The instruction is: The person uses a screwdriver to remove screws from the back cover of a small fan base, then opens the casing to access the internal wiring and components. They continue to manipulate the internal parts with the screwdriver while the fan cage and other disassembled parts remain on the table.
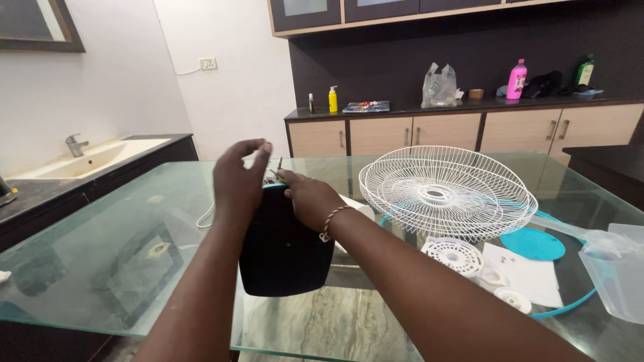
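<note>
Hands meet over the black fan motor housing (285, 248), upright on the glass table (100, 261). The left hand (238, 181) pinches above its top; the right hand (310, 200) grips the upper edge beside the shaft. White wire grille (446, 191) lies right, apart.

Head camera looks forward-down, close over the glass table (100, 268).

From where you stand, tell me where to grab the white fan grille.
Probably best by the outer rim of the grille, on the near edge, coming from your right. It lies dome-up on the glass table, so the rim is exposed there, clear of both hands.
</note>
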